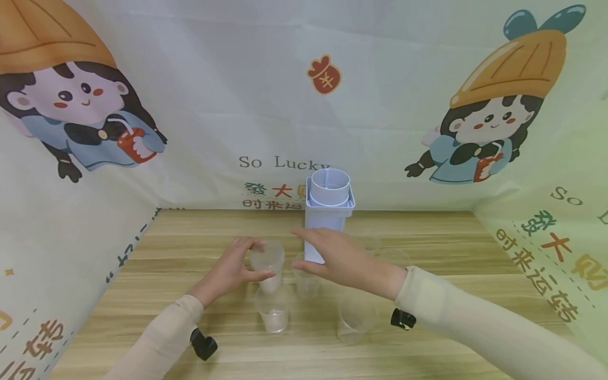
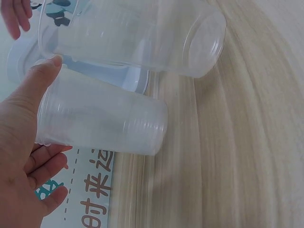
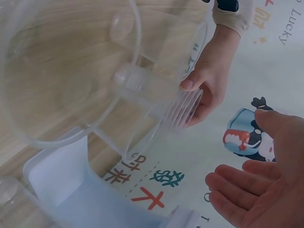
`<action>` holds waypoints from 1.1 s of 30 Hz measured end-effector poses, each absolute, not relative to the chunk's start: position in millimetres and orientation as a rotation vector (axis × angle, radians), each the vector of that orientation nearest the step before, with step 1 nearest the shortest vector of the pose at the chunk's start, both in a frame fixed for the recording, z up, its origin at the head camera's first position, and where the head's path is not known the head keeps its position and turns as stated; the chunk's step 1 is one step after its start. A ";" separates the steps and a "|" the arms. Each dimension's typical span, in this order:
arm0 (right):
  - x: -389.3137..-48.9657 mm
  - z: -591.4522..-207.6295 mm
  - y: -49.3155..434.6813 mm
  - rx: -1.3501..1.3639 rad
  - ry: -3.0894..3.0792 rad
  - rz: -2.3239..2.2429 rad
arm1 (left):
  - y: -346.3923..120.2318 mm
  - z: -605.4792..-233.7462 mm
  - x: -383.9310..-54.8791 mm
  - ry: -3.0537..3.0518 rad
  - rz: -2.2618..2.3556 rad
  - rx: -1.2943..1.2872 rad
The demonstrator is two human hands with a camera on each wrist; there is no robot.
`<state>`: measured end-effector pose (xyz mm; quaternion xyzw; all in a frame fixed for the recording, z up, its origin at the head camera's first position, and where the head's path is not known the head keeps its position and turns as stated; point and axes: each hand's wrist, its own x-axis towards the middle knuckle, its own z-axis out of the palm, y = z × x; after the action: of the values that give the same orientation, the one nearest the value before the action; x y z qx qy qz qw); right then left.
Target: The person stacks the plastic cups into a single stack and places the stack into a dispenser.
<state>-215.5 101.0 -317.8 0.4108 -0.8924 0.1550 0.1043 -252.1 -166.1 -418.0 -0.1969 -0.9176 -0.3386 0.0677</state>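
My left hand (image 1: 230,269) holds a stack of clear plastic cups (image 1: 267,261) near the rims, thumb on the near side and fingers behind. Several nested rims show on the stack (image 3: 183,107) in the right wrist view. My right hand (image 1: 342,258) reaches in front of a pale blue cup dispenser (image 1: 328,211) with a round tube at its top. Its fingers are loosely extended and nothing is in them. Below that hand stands a single clear cup (image 1: 307,285). Nearer to me is another clear cup (image 1: 274,311), just in front of the stack.
More clear cups stand on the wooden table (image 1: 214,348): one cup (image 1: 356,319) at the front right and another cup (image 1: 394,258) behind the right wrist. A printed cloth (image 1: 228,105) walls in the back and both sides.
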 end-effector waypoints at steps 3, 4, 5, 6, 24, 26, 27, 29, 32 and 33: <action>-211.4 -316.4 108.1 1.193 -2.639 0.449 | -166.0 -417.9 -251.8 -2.767 -1.024 -0.592; -210.1 -316.2 109.7 1.191 -2.633 0.444 | -166.3 -417.6 -251.4 -2.764 -1.024 -0.592; -208.7 -315.9 111.3 1.189 -2.633 0.440 | -166.6 -417.8 -251.2 -2.762 -1.025 -0.593; -207.3 -315.6 112.7 1.187 -2.633 0.438 | -166.7 -417.9 -251.1 -2.760 -1.027 -0.594; -178.6 -333.5 151.5 1.171 -2.570 0.384 | -163.5 -413.8 -250.9 -2.789 -1.051 -0.590; -175.5 -337.8 156.9 1.166 -2.576 0.381 | -162.7 -413.9 -251.0 -2.787 -1.052 -0.593; -173.9 -340.1 159.7 1.161 -2.578 0.374 | -162.0 -414.1 -251.0 -2.786 -1.056 -0.595; -169.9 -344.0 165.2 1.142 -2.601 0.370 | -161.0 -415.0 -251.2 -2.787 -1.055 -0.600; -164.7 -349.2 172.4 1.114 -2.631 0.354 | -159.3 -415.6 -250.7 -2.786 -1.059 -0.607; -163.1 -350.6 174.4 1.101 -2.646 0.344 | -159.1 -415.8 -250.8 -2.786 -1.059 -0.608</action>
<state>-163.1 174.4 -350.6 0.3785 -0.9091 0.1183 0.1273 -250.8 -159.1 -415.8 -0.1996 -0.9148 -0.3476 0.0498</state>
